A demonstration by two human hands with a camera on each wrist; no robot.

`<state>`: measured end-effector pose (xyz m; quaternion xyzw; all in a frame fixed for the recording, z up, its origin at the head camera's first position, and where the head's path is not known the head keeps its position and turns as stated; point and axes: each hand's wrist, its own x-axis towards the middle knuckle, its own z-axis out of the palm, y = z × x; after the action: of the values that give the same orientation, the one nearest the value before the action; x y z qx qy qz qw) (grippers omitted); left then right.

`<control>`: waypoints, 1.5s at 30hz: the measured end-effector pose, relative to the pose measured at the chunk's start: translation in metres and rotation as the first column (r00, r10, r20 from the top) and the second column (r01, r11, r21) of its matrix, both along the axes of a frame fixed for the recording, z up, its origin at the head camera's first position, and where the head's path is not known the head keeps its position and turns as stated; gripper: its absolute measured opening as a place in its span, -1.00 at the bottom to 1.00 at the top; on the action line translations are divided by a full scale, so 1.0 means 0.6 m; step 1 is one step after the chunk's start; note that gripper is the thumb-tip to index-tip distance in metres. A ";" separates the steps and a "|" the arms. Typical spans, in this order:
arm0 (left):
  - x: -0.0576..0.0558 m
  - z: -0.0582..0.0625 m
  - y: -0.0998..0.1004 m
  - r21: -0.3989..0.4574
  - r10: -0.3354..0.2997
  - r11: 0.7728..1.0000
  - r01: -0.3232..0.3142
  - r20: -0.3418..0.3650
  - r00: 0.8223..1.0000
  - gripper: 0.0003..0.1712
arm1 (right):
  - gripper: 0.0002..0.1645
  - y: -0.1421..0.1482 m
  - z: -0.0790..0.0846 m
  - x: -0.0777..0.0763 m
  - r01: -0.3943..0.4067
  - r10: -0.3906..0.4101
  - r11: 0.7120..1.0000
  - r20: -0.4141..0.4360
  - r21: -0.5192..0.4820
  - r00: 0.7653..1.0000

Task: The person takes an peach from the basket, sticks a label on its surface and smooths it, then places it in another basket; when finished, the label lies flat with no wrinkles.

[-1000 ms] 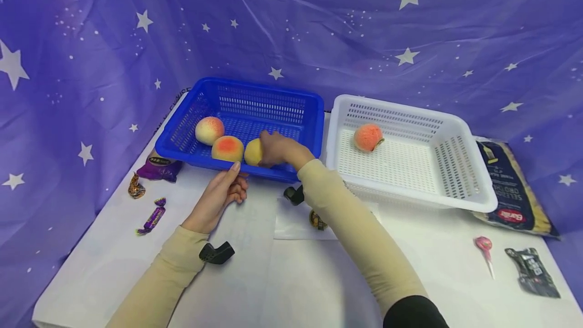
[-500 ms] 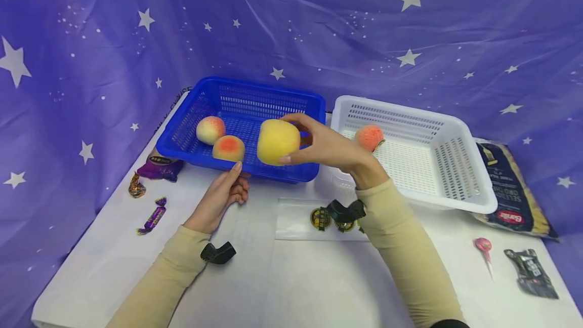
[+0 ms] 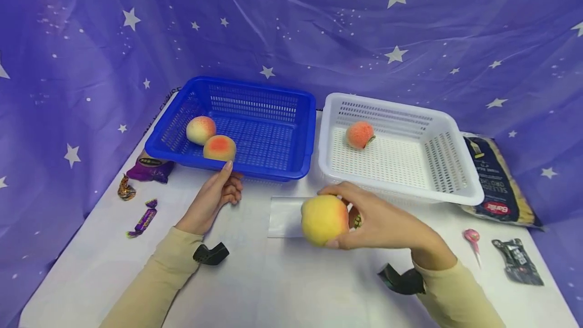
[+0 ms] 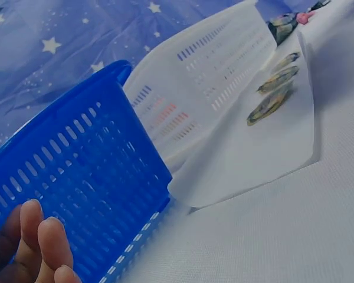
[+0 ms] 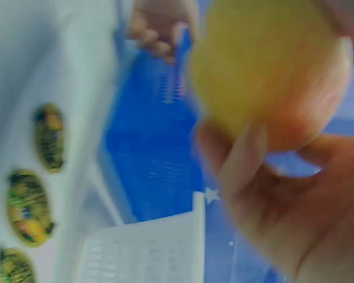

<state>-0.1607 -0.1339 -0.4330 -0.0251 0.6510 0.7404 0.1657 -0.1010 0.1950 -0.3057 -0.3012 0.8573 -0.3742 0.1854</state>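
Note:
My right hand point(image 3: 382, 221) holds a yellow peach point(image 3: 323, 220) with a red blush, raised over the table in front of the baskets. In the right wrist view that peach point(image 5: 268, 71) sits between thumb and fingers. The left hand point(image 3: 210, 200) grips the near rim of the blue basket point(image 3: 291, 170), its thumb at the rim and its fingers bent below. Inside the blue basket lie two peaches, one pale with a red top point(image 3: 201, 130) and one orange with a red patch point(image 3: 219, 148). A coral-red round fruit point(image 3: 360, 135) rests in the white basket point(image 3: 469, 186).
A clear bag point(image 3: 284, 216) with round gold labels lies before the baskets. On the left are a purple packet point(image 3: 150, 168), a gold-wrapped candy point(image 3: 126, 188) and a purple candy point(image 3: 144, 218). A Barilla bag point(image 3: 498, 181), a lollipop point(image 3: 472, 239) and a black packet point(image 3: 516, 262) are at right.
The right hand has lifted the yellow peach out of the blue basket and brought it right and toward me, over the table. My left hand has stayed at the basket's rim.

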 end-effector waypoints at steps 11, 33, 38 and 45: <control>0.015 0.011 0.035 -0.157 -0.164 0.978 0.136 -0.181 0.970 -0.36 | -0.21 -0.032 -0.080 0.084 0.032 0.084 0.904 -0.250 0.427 0.965; 0.005 0.017 0.221 -0.892 -0.700 0.423 -0.156 -0.432 0.568 -0.71 | 0.12 -0.032 -0.092 0.093 0.026 0.110 0.924 -0.330 0.382 0.937; -0.002 0.016 0.227 -0.870 -0.664 0.482 -0.105 -0.441 0.604 -0.91 | -0.12 -0.018 -0.075 0.060 0.131 -0.077 0.970 -0.250 0.206 0.965; -0.003 0.027 0.233 -0.825 -0.618 0.564 0.032 -0.397 0.679 -0.86 | -0.54 -0.002 -0.095 0.019 0.275 -0.204 0.950 -0.373 0.149 0.905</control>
<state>-0.1624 0.0060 -0.4171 0.2971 0.9043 0.3031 0.0457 -0.0898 0.1935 -0.3624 -0.2354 0.9400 -0.2467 0.0099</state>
